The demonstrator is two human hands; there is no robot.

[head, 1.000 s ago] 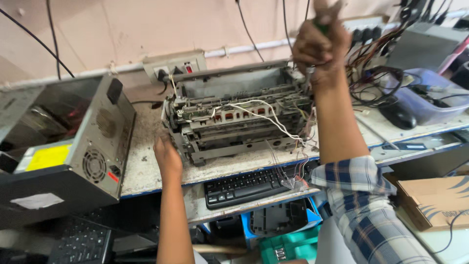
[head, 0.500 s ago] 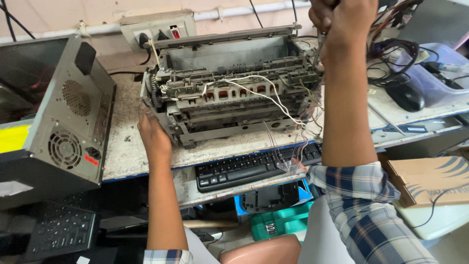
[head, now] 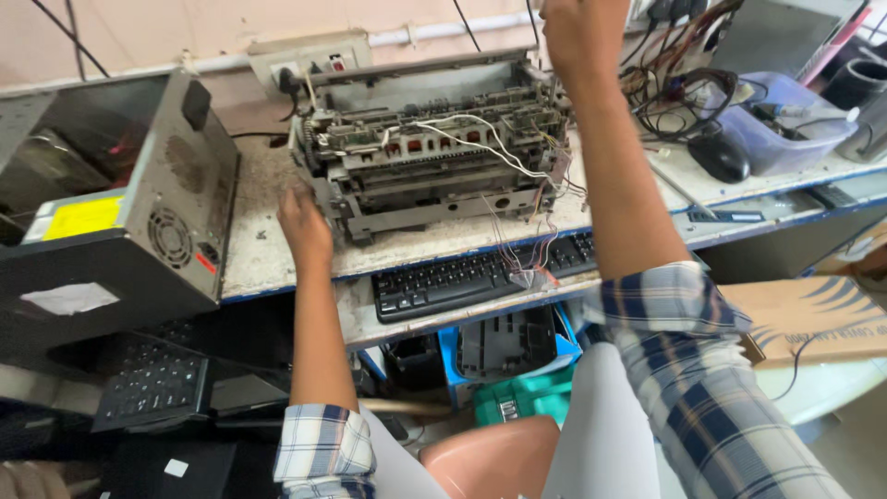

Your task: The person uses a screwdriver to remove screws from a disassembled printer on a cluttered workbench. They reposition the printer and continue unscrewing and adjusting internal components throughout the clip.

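Observation:
A dismantled printer (head: 434, 157) with its covers off sits on the workbench (head: 268, 245), loose white and coloured wires trailing over its front. My left hand (head: 303, 225) lies on the bench with its fingers against the printer's left front corner. My right hand (head: 577, 37) is raised above the printer's right rear corner, near the top edge of the view. Its fingers are curled into a fist, and whatever is inside it is hidden. Both arms wear rolled-up plaid sleeves.
An open computer case (head: 120, 203) stands at the left. A black keyboard (head: 480, 277) lies on the lower shelf under the printer. A wall socket (head: 309, 60) sits behind it. At the right are tangled cables (head: 679, 97), a mouse (head: 719, 157), a plastic tub (head: 785, 125) and a cardboard box (head: 813, 319).
My right hand has risen toward the top of the view. My left hand has stayed at the printer's left front corner. The view has shifted slightly.

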